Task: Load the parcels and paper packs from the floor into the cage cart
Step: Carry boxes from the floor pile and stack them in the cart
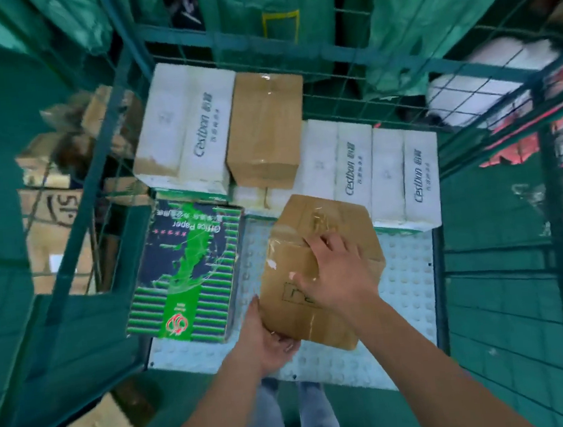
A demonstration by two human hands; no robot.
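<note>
Nearest: left hand (272, 341) cupped under the near bottom corner of the brown parcel (316, 268), fingers curled round the edge; right hand (337, 273) lay flat on top, fingers spread, pressing rather than gripping; parcel was tilted over the white studded cart floor (411, 287), whether it touched the floor I couldn't tell; office paper pack (186, 274) lay just left of it, apart; behind, white Cestbon packs (386, 175) in a row, more stacked at back left with a second brown box (265, 128) beside them; green cage cart mesh (489, 97) beyond. Risks: parcel held by one corner only, taped surface looked slick, could slip and drop skewed; set down crooked it'd waste floor space for remaining items.
</note>
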